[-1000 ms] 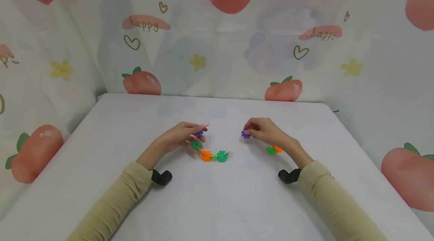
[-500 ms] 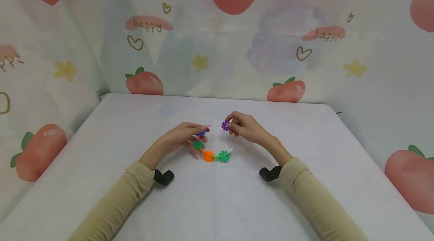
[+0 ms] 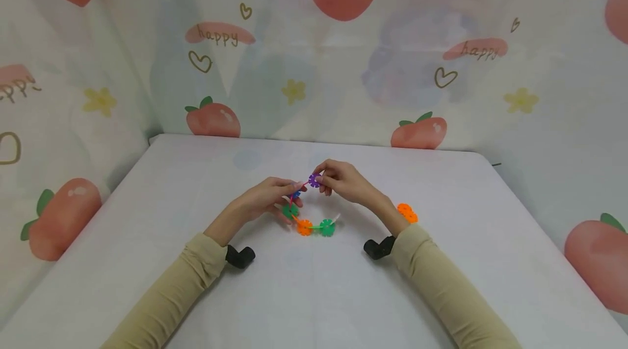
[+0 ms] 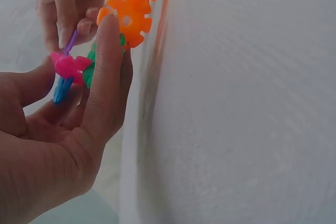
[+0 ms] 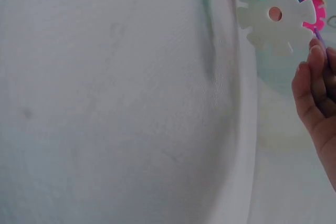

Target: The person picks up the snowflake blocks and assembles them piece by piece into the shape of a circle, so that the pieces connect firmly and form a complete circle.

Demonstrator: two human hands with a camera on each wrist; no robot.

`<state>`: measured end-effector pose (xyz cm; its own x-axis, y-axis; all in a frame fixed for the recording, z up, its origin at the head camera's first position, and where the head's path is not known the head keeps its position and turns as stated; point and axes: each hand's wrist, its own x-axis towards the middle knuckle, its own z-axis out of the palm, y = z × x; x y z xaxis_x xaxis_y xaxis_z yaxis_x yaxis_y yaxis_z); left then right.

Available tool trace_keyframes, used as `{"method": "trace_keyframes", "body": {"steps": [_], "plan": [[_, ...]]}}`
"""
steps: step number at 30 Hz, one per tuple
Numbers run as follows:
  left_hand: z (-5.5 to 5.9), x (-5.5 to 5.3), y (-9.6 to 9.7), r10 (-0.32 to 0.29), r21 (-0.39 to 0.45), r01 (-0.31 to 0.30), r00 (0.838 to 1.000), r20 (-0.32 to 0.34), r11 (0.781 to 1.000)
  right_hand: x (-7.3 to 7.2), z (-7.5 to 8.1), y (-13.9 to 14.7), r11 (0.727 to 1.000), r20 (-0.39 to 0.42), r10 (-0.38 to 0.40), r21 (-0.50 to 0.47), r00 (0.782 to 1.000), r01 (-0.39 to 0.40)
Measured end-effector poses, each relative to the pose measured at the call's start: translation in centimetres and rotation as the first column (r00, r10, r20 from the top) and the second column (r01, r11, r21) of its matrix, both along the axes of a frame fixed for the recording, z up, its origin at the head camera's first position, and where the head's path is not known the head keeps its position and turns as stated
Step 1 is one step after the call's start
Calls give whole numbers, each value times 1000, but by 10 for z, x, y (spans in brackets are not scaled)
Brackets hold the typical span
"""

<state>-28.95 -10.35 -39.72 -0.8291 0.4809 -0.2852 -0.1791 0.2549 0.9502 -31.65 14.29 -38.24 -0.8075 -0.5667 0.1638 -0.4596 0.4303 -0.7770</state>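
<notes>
My left hand (image 3: 265, 197) pinches one end of a curved chain of slotted plastic snowflake discs. The chain includes a pink disc (image 4: 67, 67), a blue disc (image 4: 62, 90), an orange disc (image 3: 305, 227), a green disc (image 3: 327, 227) and, at its far end, a white disc (image 5: 262, 24). Between thumb and fingertips, my right hand (image 3: 345, 181) holds a purple disc (image 3: 314, 180). Its edge meets the pink disc in the left wrist view; how deep their slots engage, I cannot tell. Fingers hide part of the blue disc.
Loose orange discs (image 3: 404, 211) lie on the white-covered table (image 3: 314, 294), beyond my right forearm. Black wrist mounts (image 3: 240, 257) sit at both cuffs. A printed fabric backdrop (image 3: 324, 71) rises behind the table and at both sides.
My right hand has carried the purple disc leftward to the pink disc at the chain's end. My left hand has stayed nearly in place, gripping the chain.
</notes>
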Motion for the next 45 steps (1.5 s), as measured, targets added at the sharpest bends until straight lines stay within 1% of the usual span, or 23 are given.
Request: {"method": "trace_keyframes", "body": {"steps": [4, 8, 15, 19, 22, 26, 29, 31, 35, 37, 38, 41, 43, 45], "plan": [[0, 0, 2, -4, 1, 4, 1000, 1, 1000, -2, -2, 0, 999, 19, -26, -22, 999, 27], [1, 1, 3, -8, -4, 8, 1000, -2, 1000, -1, -2, -2, 998, 21, -43, -51, 999, 44], [3, 2, 3, 11, 4, -11, 1000, 0, 1000, 1, -1, -2, 996, 36, -54, -68, 998, 57], [4, 3, 3, 21, 3, -21, 1000, -1, 1000, 2, -2, -5, 995, 50, -43, -85, 998, 47], [3, 3, 5, 40, 17, -40, 999, -4, 999, 2, -3, -7, 993, 53, -35, -110, 998, 40], [1, 4, 8, 97, 30, -97, 995, -8, 995, 2, -3, -10, 990, 44, -39, -137, 998, 45], [2, 4, 10, 129, 34, -128, 992, -10, 991, 2, -3, -11, 988, 32, -32, -150, 999, 37], [2, 4, 10, 137, 46, -136, 991, -10, 990, 0, -1, -10, 987, 39, -24, -158, 999, 30], [3, 4, 12, 138, 47, -138, 990, -16, 989, -4, -2, -8, 982, 81, 2, -188, 997, 13], [3, 3, 13, 134, 31, -133, 991, -19, 991, -7, -5, -9, 982, 88, 7, -189, 996, 10], [2, 3, 13, 124, 19, -124, 992, -24, 992, -8, -6, -9, 983, 79, 9, -184, 997, 6], [2, 3, 11, 64, -9, -65, 997, -42, 998, -10, -8, -13, 991, 45, 16, -135, 999, -9], [3, 2, 9, 21, -23, -23, 998, -61, 999, -12, -6, -16, 996, 24, 33, -88, 999, -30], [4, 1, 6, -8, -31, 5, 997, -82, 999, -12, -2, -18, 998, 23, 55, -42, 998, -54]]}}
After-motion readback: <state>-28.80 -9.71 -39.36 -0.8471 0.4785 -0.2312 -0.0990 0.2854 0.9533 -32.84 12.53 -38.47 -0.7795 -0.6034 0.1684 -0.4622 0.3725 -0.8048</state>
